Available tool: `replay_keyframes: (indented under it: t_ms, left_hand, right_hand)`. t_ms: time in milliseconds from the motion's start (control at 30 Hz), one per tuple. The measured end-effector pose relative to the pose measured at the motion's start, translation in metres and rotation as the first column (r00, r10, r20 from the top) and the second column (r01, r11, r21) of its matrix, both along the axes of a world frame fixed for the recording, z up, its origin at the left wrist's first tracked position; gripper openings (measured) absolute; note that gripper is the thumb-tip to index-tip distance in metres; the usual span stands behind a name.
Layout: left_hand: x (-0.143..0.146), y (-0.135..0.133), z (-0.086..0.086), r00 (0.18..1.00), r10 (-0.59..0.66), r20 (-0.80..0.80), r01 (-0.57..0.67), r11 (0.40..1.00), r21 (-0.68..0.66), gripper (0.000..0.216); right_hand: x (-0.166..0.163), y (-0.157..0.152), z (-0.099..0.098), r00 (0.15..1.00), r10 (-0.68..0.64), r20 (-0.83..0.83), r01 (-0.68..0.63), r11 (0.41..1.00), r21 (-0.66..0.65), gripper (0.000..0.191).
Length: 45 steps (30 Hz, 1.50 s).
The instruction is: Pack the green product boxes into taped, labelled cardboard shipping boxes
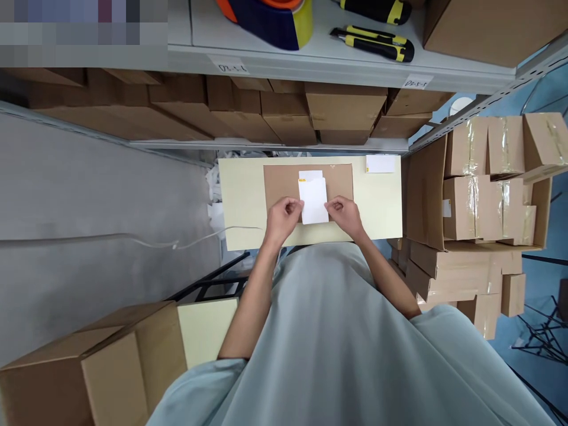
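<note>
A white sheet of paper (313, 204) is pinched along its two sides, by my left hand (284, 216) and my right hand (345, 214). Thumb and forefinger are closed on it in each hand. Another white piece with an orange mark (310, 175) shows just behind its top edge; whether the two are joined I cannot tell. Beneath lies a flat brown cardboard piece (279, 181) on a pale yellow table (377, 207). The lower edge of the cardboard is partly hidden by my hands.
A white label stack or card (380, 164) lies at the table's far right corner. Above hangs a grey shelf (319, 68) with utility knives (377, 42) and a tape dispenser (270, 21). Cardboard boxes (470, 207) are piled right; an open carton (110, 367) stands lower left.
</note>
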<state>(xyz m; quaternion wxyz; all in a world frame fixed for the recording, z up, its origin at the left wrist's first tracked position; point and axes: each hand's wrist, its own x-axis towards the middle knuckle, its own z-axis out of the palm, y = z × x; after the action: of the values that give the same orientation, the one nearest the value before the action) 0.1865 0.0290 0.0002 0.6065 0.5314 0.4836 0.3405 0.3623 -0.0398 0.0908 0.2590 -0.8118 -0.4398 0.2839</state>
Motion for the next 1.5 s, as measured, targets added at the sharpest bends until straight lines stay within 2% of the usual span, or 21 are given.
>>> replay_keyframes:
  t_ms: [133, 300, 700, 1000, 1233, 1367, 1500]
  left_hand:
    - [0.013, 0.029, -0.015, 0.989, -0.038, -0.143, 0.04, 0.999, 0.011, 0.021]
    - [0.023, 0.039, -0.022, 0.961, -0.055, -0.272, 0.051, 0.998, -0.024, 0.024]
    - [0.031, 0.042, -0.014, 0.902, -0.094, -0.422, 0.077, 0.995, -0.058, 0.029]
    - [0.031, 0.046, -0.008, 0.876, -0.14, -0.462, 0.118, 0.99, -0.076, 0.029]
    - [0.032, 0.043, -0.019, 0.879, -0.138, -0.457, 0.145, 0.989, -0.021, 0.028]
    - [0.034, 0.038, -0.027, 0.887, -0.073, -0.457, 0.14, 0.984, 0.113, 0.028]
    - [0.027, 0.027, -0.038, 0.905, -0.043, -0.424, 0.164, 0.954, 0.253, 0.041]
  right_hand:
    - [0.0, 0.025, -0.016, 0.983, -0.036, 0.18, 0.049, 0.997, -0.067, 0.022]
    - [-0.009, 0.037, -0.023, 0.938, -0.036, 0.345, 0.099, 0.981, -0.167, 0.023]
    - [-0.021, 0.052, -0.023, 0.875, -0.034, 0.482, 0.185, 0.945, -0.269, 0.029]
    - [-0.02, 0.053, -0.019, 0.854, 0.039, 0.519, 0.159, 0.93, -0.331, 0.028]
    - [-0.018, 0.052, -0.017, 0.825, 0.141, 0.548, 0.102, 0.916, -0.388, 0.027]
    - [-0.018, 0.054, -0.016, 0.822, 0.181, 0.539, 0.075, 0.905, -0.418, 0.023]
    - [-0.016, 0.049, -0.014, 0.826, 0.194, 0.529, 0.048, 0.911, -0.41, 0.017]
